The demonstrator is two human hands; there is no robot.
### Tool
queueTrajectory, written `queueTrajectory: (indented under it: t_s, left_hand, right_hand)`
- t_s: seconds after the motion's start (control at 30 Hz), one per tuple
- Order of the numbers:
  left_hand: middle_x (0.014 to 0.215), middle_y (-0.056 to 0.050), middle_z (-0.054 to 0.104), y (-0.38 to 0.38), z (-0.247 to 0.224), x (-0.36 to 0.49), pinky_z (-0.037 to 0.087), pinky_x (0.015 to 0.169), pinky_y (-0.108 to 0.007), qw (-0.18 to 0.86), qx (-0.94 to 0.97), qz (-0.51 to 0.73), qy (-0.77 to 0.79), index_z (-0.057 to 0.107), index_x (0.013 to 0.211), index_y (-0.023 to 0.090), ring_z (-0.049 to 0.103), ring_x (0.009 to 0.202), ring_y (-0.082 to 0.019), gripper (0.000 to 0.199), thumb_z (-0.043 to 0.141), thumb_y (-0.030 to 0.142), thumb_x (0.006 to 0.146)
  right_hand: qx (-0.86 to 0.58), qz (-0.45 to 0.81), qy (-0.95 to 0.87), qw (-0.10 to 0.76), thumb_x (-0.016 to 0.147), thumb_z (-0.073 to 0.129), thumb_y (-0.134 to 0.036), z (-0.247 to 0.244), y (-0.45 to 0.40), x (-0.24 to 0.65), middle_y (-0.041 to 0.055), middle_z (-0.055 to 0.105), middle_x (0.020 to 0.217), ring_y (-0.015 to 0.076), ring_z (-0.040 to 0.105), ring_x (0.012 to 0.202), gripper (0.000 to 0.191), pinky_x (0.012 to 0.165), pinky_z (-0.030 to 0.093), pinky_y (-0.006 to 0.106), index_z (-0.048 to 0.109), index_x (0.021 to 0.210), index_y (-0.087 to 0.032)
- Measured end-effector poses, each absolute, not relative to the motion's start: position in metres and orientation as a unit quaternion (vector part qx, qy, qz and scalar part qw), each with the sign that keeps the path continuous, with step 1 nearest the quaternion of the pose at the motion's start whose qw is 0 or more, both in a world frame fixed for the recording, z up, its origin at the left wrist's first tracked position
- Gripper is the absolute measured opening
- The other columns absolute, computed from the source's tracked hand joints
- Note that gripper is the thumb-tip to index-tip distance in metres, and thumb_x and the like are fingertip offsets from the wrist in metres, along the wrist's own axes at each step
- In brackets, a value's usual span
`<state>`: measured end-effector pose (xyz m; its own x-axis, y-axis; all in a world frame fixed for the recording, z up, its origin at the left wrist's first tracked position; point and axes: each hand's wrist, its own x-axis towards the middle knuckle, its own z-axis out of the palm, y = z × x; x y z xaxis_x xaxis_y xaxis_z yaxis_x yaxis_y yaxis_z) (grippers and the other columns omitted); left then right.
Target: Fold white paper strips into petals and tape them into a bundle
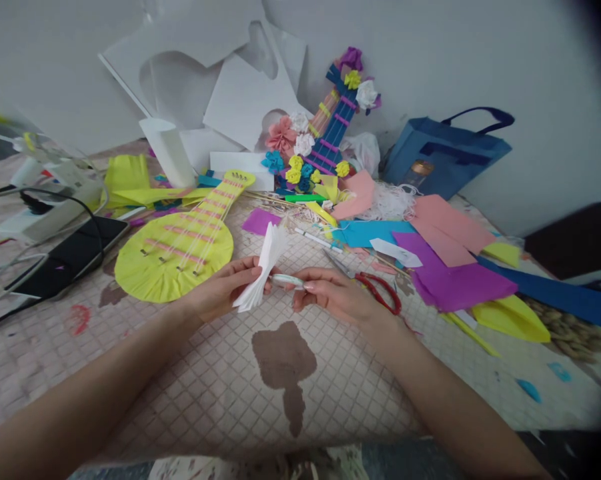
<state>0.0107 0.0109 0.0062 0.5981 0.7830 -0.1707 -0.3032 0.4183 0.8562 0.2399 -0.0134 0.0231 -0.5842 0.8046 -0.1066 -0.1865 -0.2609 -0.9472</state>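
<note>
My left hand pinches a pleated strip of white paper at its middle, the folds fanning out above and below the fingers. Between the thumb and fingers of my right hand is a small, flat, pale oval thing. Its left end reaches the white paper; I cannot make out its kind. Red-handled scissors lie just beyond my right hand. Left of my left hand is a yellow paper guitar with pink strips and strings.
A blue paper guitar with paper flowers leans at the back wall, near a blue bag. Coloured paper, including a purple sheet, covers the right side. A phone and a power strip with cables sit at left.
</note>
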Motion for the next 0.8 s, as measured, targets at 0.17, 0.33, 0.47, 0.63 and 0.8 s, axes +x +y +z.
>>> queueTrajectory:
  t_s: [0.17,0.33,0.47,0.63,0.8]
  left_hand:
    - [0.070,-0.003,0.066,0.010,0.006,0.010,0.039,0.050,-0.014,0.781,0.427,0.339,0.306,0.064,0.093,0.013,0.057,0.059,-0.008,0.030,0.071,0.036,0.075]
    - [0.069,-0.002,0.064,0.008,0.009,0.012,0.034,0.047,-0.015,0.770,0.447,0.332,0.310,0.061,0.090,0.013,0.052,0.054,-0.007,0.029,0.069,0.037,0.076]
    - [0.074,-0.004,0.066,0.003,0.013,0.014,0.037,0.051,-0.016,0.760,0.479,0.323,0.296,0.059,0.089,0.014,0.056,0.061,-0.010,0.026,0.070,0.035,0.076]
    - [0.072,-0.005,0.067,0.003,0.016,0.015,0.039,0.050,-0.015,0.772,0.450,0.341,0.293,0.062,0.089,0.013,0.057,0.059,-0.009,0.025,0.070,0.033,0.076]
    - [0.068,-0.004,0.067,0.007,0.015,0.013,0.047,0.054,-0.012,0.819,0.367,0.358,0.260,0.068,0.092,0.010,0.061,0.060,-0.008,0.025,0.070,0.029,0.076]
  right_hand:
    - [-0.327,0.712,-0.516,0.346,0.079,0.062,-0.029,0.026,-0.016,0.237,0.0033,0.066,0.073,0.0125,0.063,0.067,0.021,0.071,0.050,0.030,0.068,0.090,-0.013]
    - [-0.347,0.692,-0.526,0.351,0.077,0.066,-0.034,0.025,-0.017,0.233,0.0010,0.064,0.071,0.0104,0.060,0.063,0.021,0.065,0.051,0.027,0.067,0.083,-0.014]
    - [-0.396,0.670,-0.525,0.344,0.078,0.066,-0.037,0.018,-0.017,0.230,-0.0004,0.062,0.065,0.0085,0.057,0.058,0.023,0.059,0.050,0.023,0.066,0.080,-0.014]
    - [-0.370,0.689,-0.524,0.337,0.077,0.068,-0.032,0.018,-0.017,0.234,0.0007,0.065,0.071,0.0097,0.061,0.064,0.026,0.063,0.053,0.025,0.066,0.096,-0.015]
    - [-0.315,0.717,-0.549,0.292,0.082,0.064,-0.032,0.022,-0.012,0.242,0.0002,0.065,0.070,0.0102,0.063,0.065,0.030,0.064,0.054,0.026,0.063,0.107,-0.014]
